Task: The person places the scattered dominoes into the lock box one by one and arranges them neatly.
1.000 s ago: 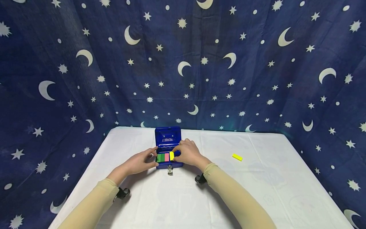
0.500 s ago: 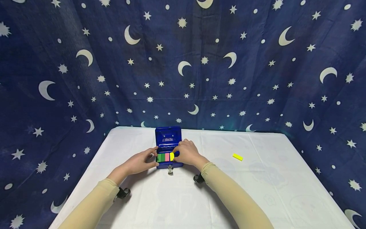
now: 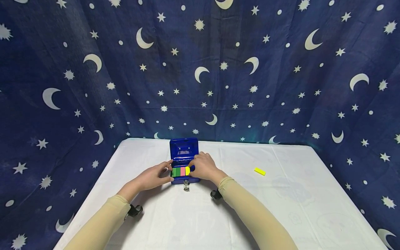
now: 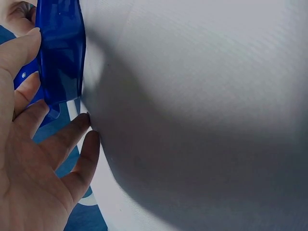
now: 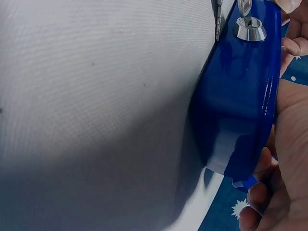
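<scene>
A blue metal cash box [image 3: 185,181] stands with its lid [image 3: 183,147] raised. Inside it, two green blocks [image 3: 176,172] and a pink block [image 3: 182,171] lie side by side, with a yellow block [image 3: 187,171] at their right. My right hand [image 3: 204,166] reaches over the box's right side and pinches this yellow block. At the left side, my left hand [image 3: 154,176] holds the box, thumb at the front corner and a finger toward the back. In the left wrist view, the thumb [image 4: 21,52] touches the blue rim, while other fingers spread beside the box.
Another yellow block [image 3: 259,171] lies on the white-covered table [image 3: 281,208], well to the right. A key [image 5: 244,8] sits in the lock on the box's front. A dark blue curtain [image 3: 225,90] with moons and stars hangs behind the table.
My right hand has shifted slightly left, and the yellow block it pinches has settled lower, close against the pink one. The left hand has stayed at the box.
</scene>
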A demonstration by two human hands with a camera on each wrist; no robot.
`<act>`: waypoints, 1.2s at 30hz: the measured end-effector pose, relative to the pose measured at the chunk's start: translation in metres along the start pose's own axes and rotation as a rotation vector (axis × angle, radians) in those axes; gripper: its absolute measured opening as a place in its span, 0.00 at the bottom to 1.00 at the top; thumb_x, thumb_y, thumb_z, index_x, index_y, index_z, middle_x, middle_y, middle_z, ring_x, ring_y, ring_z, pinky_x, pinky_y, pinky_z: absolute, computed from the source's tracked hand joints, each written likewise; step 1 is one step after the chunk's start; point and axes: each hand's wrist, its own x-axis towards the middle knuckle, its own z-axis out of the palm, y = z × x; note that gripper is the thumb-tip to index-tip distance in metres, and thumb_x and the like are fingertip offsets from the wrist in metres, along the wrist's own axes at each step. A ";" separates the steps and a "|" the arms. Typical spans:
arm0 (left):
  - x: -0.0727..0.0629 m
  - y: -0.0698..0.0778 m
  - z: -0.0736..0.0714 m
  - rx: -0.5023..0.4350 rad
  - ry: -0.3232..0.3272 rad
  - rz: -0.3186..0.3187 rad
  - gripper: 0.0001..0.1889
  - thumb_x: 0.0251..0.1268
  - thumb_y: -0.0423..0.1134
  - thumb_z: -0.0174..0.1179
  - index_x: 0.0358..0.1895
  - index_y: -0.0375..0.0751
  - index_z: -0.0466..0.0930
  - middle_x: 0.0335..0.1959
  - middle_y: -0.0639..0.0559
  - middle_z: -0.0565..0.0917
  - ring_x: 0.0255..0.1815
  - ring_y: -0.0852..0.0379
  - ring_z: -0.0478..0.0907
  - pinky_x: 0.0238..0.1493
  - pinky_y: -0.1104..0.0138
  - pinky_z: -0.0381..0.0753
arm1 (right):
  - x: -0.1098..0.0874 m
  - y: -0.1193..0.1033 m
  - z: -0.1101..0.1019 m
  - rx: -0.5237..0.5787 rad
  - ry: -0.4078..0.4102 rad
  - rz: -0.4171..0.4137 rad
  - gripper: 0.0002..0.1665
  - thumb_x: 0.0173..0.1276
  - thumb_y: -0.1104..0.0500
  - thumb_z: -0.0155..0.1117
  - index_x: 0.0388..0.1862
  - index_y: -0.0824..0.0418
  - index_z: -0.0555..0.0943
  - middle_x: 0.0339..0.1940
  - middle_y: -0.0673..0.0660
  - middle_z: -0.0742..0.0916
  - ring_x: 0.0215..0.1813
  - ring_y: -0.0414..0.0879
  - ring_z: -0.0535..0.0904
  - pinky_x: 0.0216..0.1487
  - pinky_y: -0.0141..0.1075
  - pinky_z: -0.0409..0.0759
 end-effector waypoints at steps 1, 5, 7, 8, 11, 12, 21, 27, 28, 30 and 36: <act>0.000 0.000 0.000 0.000 -0.001 -0.003 0.19 0.68 0.57 0.65 0.53 0.53 0.74 0.79 0.54 0.63 0.71 0.44 0.72 0.68 0.45 0.68 | 0.000 0.000 0.000 -0.001 0.000 0.000 0.21 0.59 0.41 0.74 0.50 0.46 0.90 0.38 0.44 0.83 0.41 0.44 0.68 0.45 0.40 0.67; 0.000 0.001 0.000 0.005 -0.002 -0.012 0.19 0.68 0.57 0.65 0.54 0.53 0.73 0.79 0.54 0.62 0.71 0.44 0.71 0.68 0.45 0.68 | 0.001 0.000 0.001 -0.004 -0.001 0.005 0.21 0.59 0.41 0.74 0.50 0.45 0.90 0.39 0.44 0.83 0.42 0.44 0.68 0.46 0.40 0.67; 0.000 0.001 0.000 0.005 -0.002 -0.016 0.19 0.68 0.57 0.65 0.54 0.54 0.73 0.79 0.55 0.62 0.71 0.44 0.71 0.69 0.45 0.68 | 0.001 0.001 0.001 -0.006 -0.002 0.007 0.22 0.59 0.40 0.74 0.50 0.45 0.90 0.39 0.44 0.83 0.41 0.44 0.68 0.45 0.40 0.67; 0.000 0.001 0.001 0.007 -0.002 -0.017 0.19 0.68 0.57 0.65 0.54 0.54 0.73 0.79 0.55 0.62 0.71 0.44 0.71 0.69 0.45 0.68 | 0.001 0.001 0.001 -0.006 -0.002 0.008 0.22 0.59 0.40 0.74 0.50 0.45 0.90 0.39 0.44 0.83 0.41 0.44 0.68 0.45 0.39 0.67; 0.000 0.001 0.001 0.006 -0.002 -0.016 0.19 0.68 0.57 0.64 0.54 0.54 0.73 0.79 0.55 0.62 0.71 0.44 0.71 0.69 0.45 0.68 | 0.001 0.001 0.001 -0.003 -0.005 0.010 0.22 0.59 0.39 0.74 0.50 0.45 0.90 0.39 0.44 0.83 0.41 0.44 0.68 0.45 0.39 0.67; 0.000 0.001 0.001 0.004 -0.002 -0.017 0.19 0.68 0.57 0.65 0.54 0.54 0.73 0.79 0.55 0.63 0.71 0.44 0.71 0.69 0.45 0.68 | 0.001 0.001 0.002 -0.002 -0.006 0.011 0.22 0.59 0.39 0.74 0.50 0.45 0.90 0.39 0.44 0.83 0.41 0.44 0.68 0.45 0.39 0.66; 0.000 0.001 0.001 0.000 -0.001 -0.030 0.19 0.68 0.58 0.65 0.54 0.54 0.74 0.79 0.56 0.63 0.72 0.45 0.71 0.69 0.44 0.68 | 0.002 0.001 0.004 0.009 -0.011 0.016 0.22 0.59 0.39 0.75 0.51 0.44 0.90 0.39 0.43 0.83 0.41 0.43 0.68 0.45 0.39 0.66; 0.000 0.001 0.001 -0.003 -0.001 -0.026 0.19 0.68 0.57 0.65 0.54 0.54 0.74 0.79 0.56 0.63 0.72 0.44 0.71 0.69 0.44 0.68 | 0.001 0.001 0.003 0.014 -0.014 0.021 0.22 0.59 0.39 0.75 0.50 0.44 0.89 0.39 0.43 0.83 0.41 0.43 0.68 0.46 0.39 0.67; 0.000 0.001 0.001 -0.004 0.000 -0.025 0.19 0.68 0.57 0.65 0.54 0.54 0.74 0.79 0.56 0.63 0.72 0.44 0.71 0.69 0.44 0.68 | 0.001 0.001 0.003 0.015 -0.015 0.023 0.22 0.59 0.39 0.75 0.51 0.44 0.89 0.39 0.44 0.83 0.41 0.44 0.68 0.46 0.39 0.67; 0.000 0.001 0.001 -0.008 0.000 -0.020 0.19 0.68 0.57 0.65 0.54 0.53 0.74 0.79 0.56 0.63 0.72 0.44 0.71 0.69 0.44 0.68 | 0.001 0.001 0.003 0.021 -0.015 0.026 0.22 0.59 0.39 0.75 0.51 0.44 0.89 0.40 0.44 0.84 0.42 0.43 0.69 0.46 0.39 0.67; -0.001 0.001 0.001 -0.010 0.001 -0.015 0.19 0.69 0.56 0.65 0.54 0.53 0.74 0.79 0.55 0.62 0.72 0.44 0.70 0.69 0.45 0.68 | 0.000 0.002 0.002 0.053 -0.001 0.017 0.24 0.58 0.38 0.75 0.52 0.45 0.89 0.42 0.45 0.85 0.42 0.43 0.70 0.47 0.39 0.68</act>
